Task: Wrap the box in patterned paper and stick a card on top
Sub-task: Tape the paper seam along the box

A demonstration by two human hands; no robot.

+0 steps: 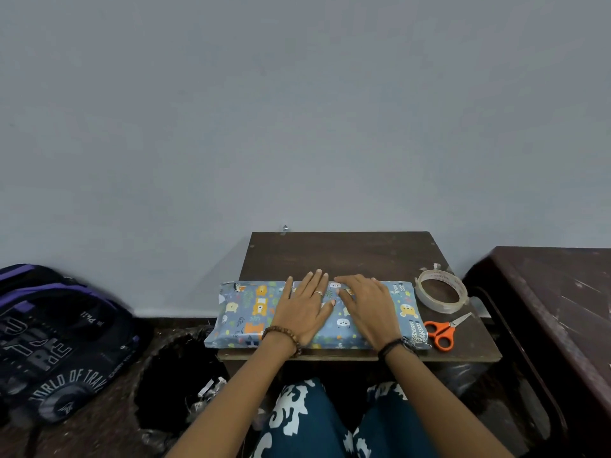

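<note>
**Both palms flatten the wrapped box**

The box (317, 314), already covered in patterned paper, lies across the near edge of the desk (347, 256). The left hand (302, 310) and right hand (368, 309) rest on it, fingers straight, probably smoothing the paper. The tape roll (441, 290) and orange scissors (441, 332) lie just right, within reach. No card shows.

Both forearms reach forward, bare. Left hand (302, 310) lies flat, palm down, fingers straight, 1 ring, bead bracelet at wrist. Right hand (368, 309) flat beside it, fingers angled left, dark wristband.
</note>
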